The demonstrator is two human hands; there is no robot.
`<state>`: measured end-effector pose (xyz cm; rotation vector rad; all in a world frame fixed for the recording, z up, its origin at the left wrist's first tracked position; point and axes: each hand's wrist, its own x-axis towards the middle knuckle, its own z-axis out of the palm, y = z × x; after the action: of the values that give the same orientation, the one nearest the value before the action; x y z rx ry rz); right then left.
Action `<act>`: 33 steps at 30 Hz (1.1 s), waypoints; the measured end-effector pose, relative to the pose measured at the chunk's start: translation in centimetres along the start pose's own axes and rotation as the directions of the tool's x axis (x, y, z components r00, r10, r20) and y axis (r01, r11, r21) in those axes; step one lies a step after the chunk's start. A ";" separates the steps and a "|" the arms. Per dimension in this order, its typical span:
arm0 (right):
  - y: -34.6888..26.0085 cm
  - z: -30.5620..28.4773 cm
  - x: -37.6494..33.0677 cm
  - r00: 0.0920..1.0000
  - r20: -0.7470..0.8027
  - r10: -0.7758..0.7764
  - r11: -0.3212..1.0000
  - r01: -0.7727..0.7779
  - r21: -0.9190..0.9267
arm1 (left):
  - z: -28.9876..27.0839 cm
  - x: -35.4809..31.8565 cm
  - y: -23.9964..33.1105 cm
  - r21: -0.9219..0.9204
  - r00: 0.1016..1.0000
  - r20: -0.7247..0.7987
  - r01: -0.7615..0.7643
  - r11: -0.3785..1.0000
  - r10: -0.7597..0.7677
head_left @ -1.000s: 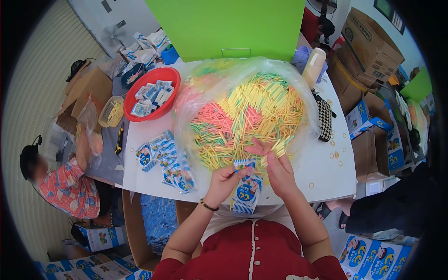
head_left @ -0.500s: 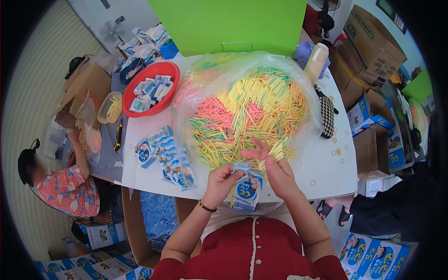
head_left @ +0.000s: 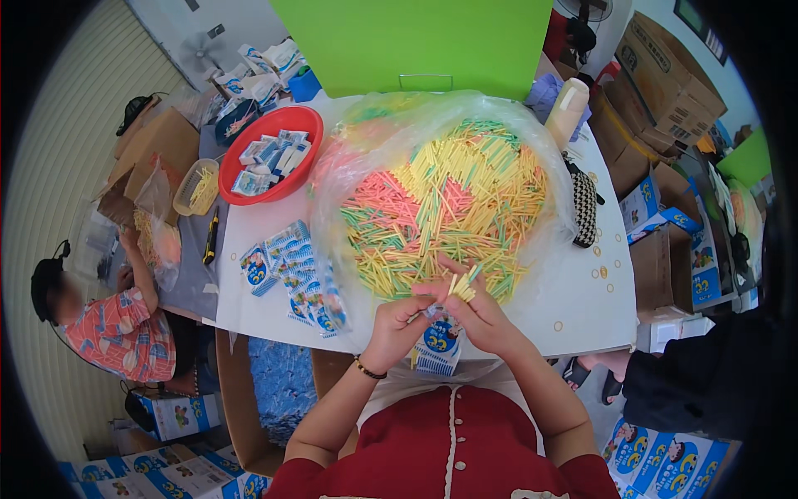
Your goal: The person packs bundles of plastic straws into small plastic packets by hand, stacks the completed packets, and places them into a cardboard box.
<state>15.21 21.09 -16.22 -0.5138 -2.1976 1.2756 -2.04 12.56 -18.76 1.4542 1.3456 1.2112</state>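
My left hand is closed on the top edge of a small blue and white printed packet, which hangs below my hands at the table's near edge. Close beside it, my right hand grips a small bundle of thin yellow and green sticks. The bundle is tilted just above the packet's top; the fingers hide whether its lower ends are inside. Behind my hands lies a large heap of thin pink, yellow, green and orange sticks in an open clear plastic bag.
Flat packets lie left of the bag, near a red basin of filled-looking packets and a yellow-handled cutter. A houndstooth pouch, a beige bottle and rubber bands are on the right. Another person works at left.
My right hand has moved left and down with the sticks, meeting my left hand at the packet's top. The packet's upper part is now covered by my fingers.
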 end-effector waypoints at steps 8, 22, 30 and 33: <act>-2.3 -1.2 1.0 0.998 -0.039 -0.041 0.931 0.024 -0.365 | 0.6 0.3 -0.8 -0.377 0.989 0.008 0.139 0.916 -0.146; -3.2 -3.1 2.8 0.964 -0.264 -0.010 0.967 -0.058 -0.249 | -1.5 3.2 0.7 -0.481 1.000 0.009 -0.006 0.877 0.012; -4.5 -1.3 3.2 0.830 -0.538 0.148 0.897 0.116 0.426 | -0.9 2.4 0.9 -0.464 1.000 0.000 0.022 0.885 -0.025; -4.0 -1.8 3.1 0.903 -0.313 -0.293 0.890 0.138 -0.435 | -0.7 2.1 1.0 -0.467 0.999 0.020 0.037 0.883 -0.031</act>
<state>13.68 22.20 -11.15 -0.5865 -2.1143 0.5422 -2.52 14.52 -17.33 1.0833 0.9721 1.3855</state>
